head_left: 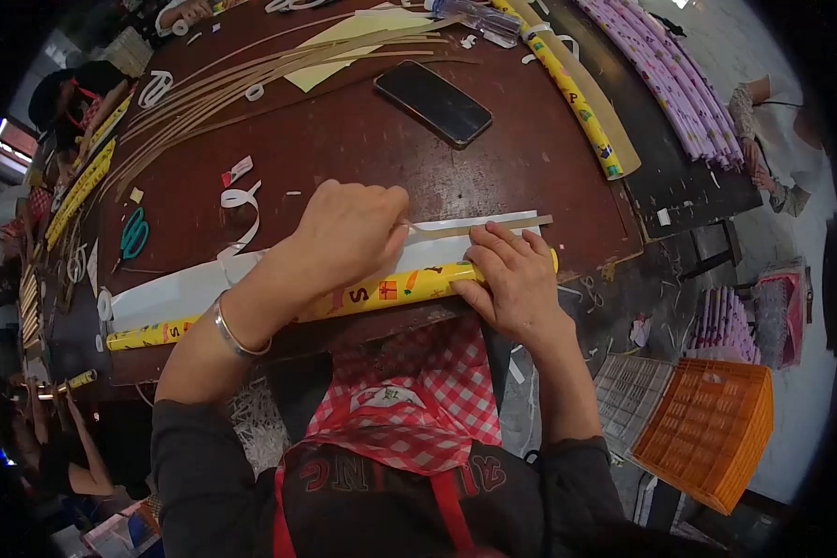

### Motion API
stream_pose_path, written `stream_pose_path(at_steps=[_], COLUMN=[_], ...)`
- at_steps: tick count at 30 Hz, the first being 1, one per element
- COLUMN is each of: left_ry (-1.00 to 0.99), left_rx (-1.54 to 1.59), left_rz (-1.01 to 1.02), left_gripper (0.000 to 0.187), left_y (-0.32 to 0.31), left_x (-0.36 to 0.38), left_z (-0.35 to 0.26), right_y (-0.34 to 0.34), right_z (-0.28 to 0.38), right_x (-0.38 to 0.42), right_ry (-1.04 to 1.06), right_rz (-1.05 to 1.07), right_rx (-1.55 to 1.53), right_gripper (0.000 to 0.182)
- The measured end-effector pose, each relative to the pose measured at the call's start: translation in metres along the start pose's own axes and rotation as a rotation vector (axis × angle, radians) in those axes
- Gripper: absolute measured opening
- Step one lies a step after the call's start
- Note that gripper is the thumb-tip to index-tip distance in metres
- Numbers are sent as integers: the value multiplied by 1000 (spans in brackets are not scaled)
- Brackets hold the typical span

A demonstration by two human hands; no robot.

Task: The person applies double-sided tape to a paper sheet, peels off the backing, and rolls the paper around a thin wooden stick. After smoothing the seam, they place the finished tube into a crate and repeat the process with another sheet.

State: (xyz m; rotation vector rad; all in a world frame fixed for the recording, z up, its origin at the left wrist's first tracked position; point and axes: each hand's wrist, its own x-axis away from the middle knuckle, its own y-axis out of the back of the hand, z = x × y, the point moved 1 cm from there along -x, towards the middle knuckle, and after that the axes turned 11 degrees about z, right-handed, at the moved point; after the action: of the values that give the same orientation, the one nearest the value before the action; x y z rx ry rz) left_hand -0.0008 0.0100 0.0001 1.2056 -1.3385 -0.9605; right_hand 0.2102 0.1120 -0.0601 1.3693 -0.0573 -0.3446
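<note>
A yellow printed paper roll (409,286) lies along the table's near edge, its white underside sheet (172,290) spread behind it. My left hand (349,228), with a bangle at the wrist, is closed in a fist above the sheet. From its fingertips a thin tan strip (493,226) runs right along the sheet's far edge. My right hand (511,274) rests fingers apart over the strip and sheet, thumb against the roll. Behind my left wrist curls a white tape strip (242,198).
A phone (433,102), long tan strips (242,84) and green scissors (134,232) lie on the table. Another yellow roll (577,102) and purple rolls (665,84) are at the right. An orange basket (707,423) stands on the floor. Other people work at left and right.
</note>
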Motion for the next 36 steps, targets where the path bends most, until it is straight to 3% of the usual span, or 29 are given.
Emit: stream_pose_path(at_steps=[2,5,8,14,24,29,36], left_ry=[50,80,-18,-91,-68,-159,-75], left_rx=[229,421,503,540,469,565,728], left_rz=[202,319,204,162,257,138,245], left_gripper=[32,30,24,22,28,22,24], left_y=[5,9,4,9,2,-7,21], left_x=[0,-5,-16,-43,-70,-77,-42], left_z=[2,10,9,-12,-28,-29,-13], right_y=[0,-4,-1,-2,-2,1,0], right_z=[0,4,5,6,4,4,3], right_x=[-1,-3,-2,-3,-3,-3,-1], right_ry=[7,9,8,28,41,28,27], right_rz=[-17,-38,-28,-80,-98,-51,-72], right_rx=[4,-24,-20,-10,-23,-21,-14], right_gripper=[41,40,40,41,40,41,41])
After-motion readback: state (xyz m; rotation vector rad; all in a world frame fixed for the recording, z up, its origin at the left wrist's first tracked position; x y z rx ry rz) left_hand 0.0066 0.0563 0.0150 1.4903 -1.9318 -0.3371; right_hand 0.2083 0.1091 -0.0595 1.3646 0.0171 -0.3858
